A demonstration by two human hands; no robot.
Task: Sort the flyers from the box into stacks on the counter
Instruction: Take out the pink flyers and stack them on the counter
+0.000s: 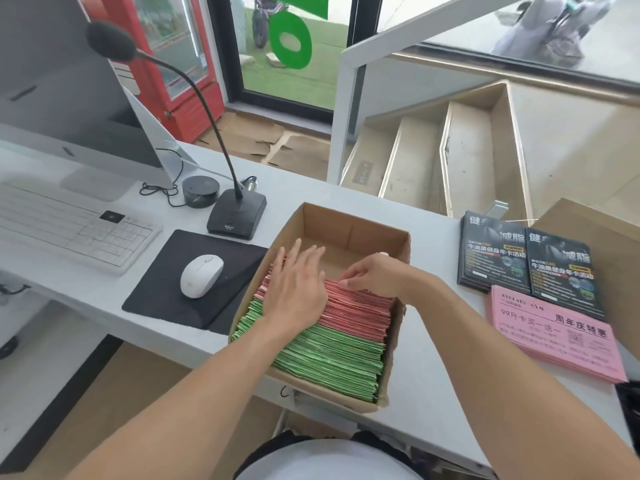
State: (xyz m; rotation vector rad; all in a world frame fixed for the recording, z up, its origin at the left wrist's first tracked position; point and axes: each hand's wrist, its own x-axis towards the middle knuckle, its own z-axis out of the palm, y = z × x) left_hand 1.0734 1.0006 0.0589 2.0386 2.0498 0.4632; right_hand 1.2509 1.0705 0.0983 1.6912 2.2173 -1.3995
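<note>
White counter (433, 237), cardboard box (349, 230) of upright flyers. Left hand (294, 289) flat, fingers straight, on pink flyers (356, 306); right hand (374, 275) pinching their top edges.

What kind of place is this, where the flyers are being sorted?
Probably a gym's front desk. A gooseneck microphone and computer monitor sit on the counter, and the black flyers seem to advertise fitness memberships beside a glass entrance door.

box (349, 233) on counter (426, 386); mouse (202, 276) left, stacks (540, 271) right, seemingly three.
</note>
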